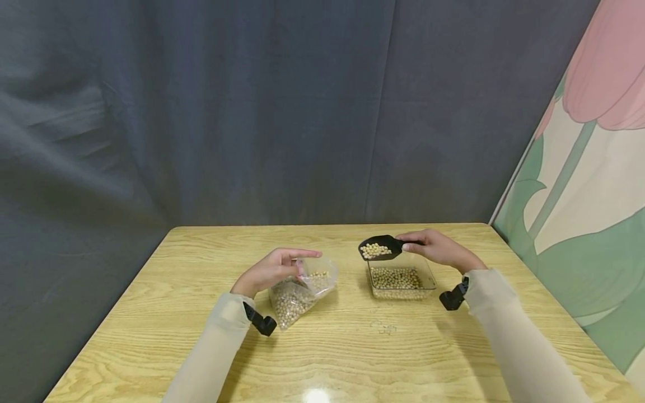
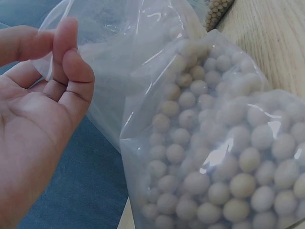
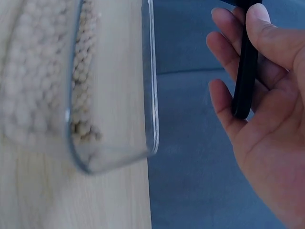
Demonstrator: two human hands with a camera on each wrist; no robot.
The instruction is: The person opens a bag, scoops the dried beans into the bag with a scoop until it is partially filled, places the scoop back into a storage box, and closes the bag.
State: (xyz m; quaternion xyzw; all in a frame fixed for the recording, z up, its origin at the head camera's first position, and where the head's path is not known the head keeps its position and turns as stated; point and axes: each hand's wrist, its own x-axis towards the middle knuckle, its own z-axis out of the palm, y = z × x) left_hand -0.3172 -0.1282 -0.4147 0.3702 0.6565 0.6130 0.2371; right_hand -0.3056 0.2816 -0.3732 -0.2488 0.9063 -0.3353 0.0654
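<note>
My left hand point(image 1: 274, 270) pinches the upper edge of a clear plastic bag point(image 2: 107, 62), holding its mouth apart. Pale round beans point(image 2: 238, 186) fill the bag's lower part, which rests on the table. My right hand point(image 1: 437, 247) grips the handle point(image 3: 245, 71) of a black scoop point(image 1: 395, 246), thumb on top. Beans point(image 1: 375, 251) lie in the scoop, which is held above the far left edge of a clear rectangular container point(image 1: 428, 274). More beans point(image 1: 395, 278) cover the container's bottom, seen through its wall in the right wrist view too.
The wooden table point(image 1: 166, 313) carries the bag on the left and the container on the right. Small dark marks point(image 1: 384, 327) show on its surface in front of the container. Behind hangs a dark curtain point(image 1: 282, 112); a flower-painted wall point(image 1: 589, 212) stands at the right.
</note>
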